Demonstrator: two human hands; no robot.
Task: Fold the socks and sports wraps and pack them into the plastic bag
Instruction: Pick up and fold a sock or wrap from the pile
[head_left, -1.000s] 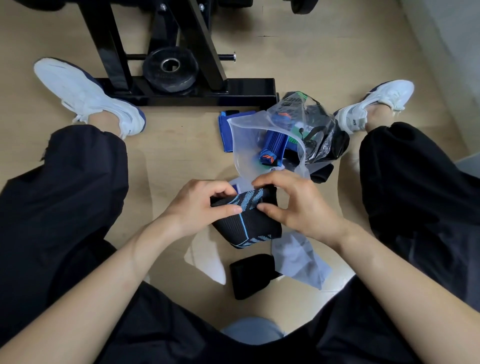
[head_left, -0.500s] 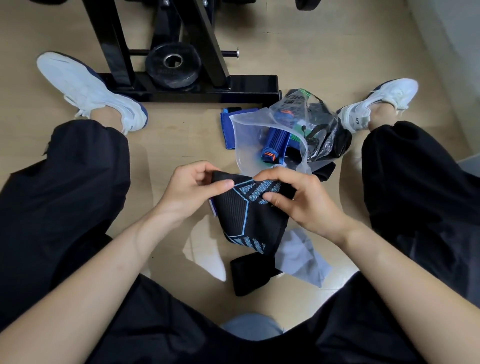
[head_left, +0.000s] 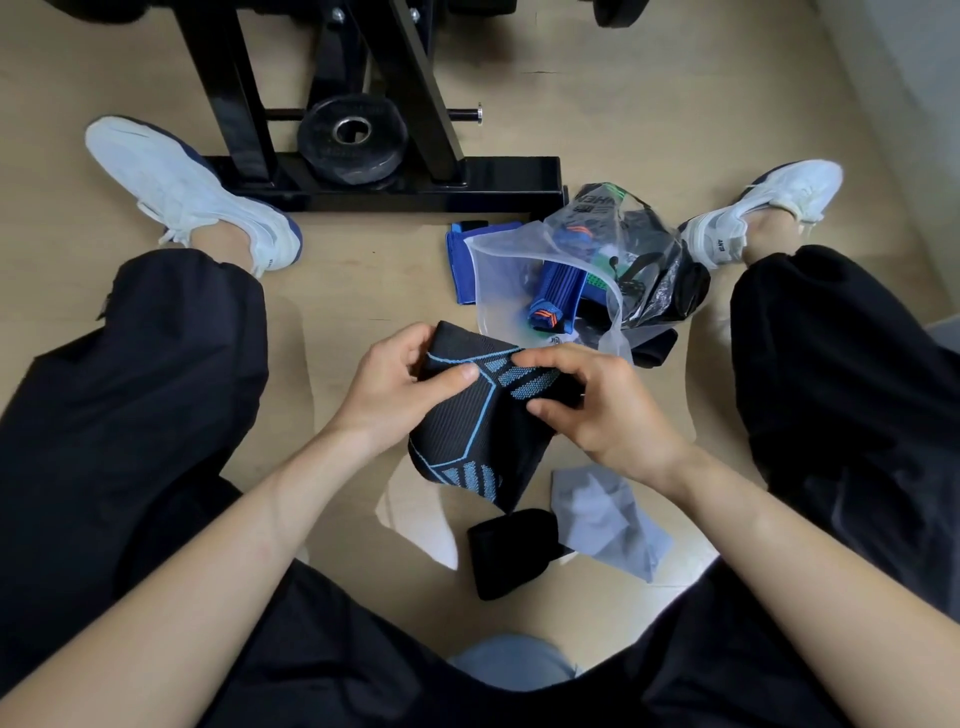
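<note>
1. Black-and-blue knit wrap (head_left: 467, 431): held up between both hands by its upper edge, lower end hanging below the wrists, above the floor (head_left: 337, 291).
2. Left hand (head_left: 410, 384): gripping the wrap's left corner, thumb on the near face, fingers curled behind.
3. Right hand (head_left: 597, 410): pinching the blue-patterned band at the right corner, fingers curled over the top edge.
4. Just beyond the right hand's knuckles: frosted plastic bag (head_left: 498, 291), mouth open toward the hands, near edge close behind the wrap.
5. Inside that bag: rolled blue wrap (head_left: 556, 296), orange-striped end toward the hands.
6. Farther out, to the right: crumpled clear bag (head_left: 649, 249) with dark contents, not identifiable.
7. Behind the frosted bag: blue cloth (head_left: 460, 265) flat on the floor, partly covered.
8. Below the wrists: black wrap (head_left: 511, 551) touching a grey cloth (head_left: 608, 525) under the right forearm.
9. Open room: bare floor left of the left hand, bounded by dark trouser legs (head_left: 156, 389) on both sides and a black frame base (head_left: 415, 184) beyond.
</note>
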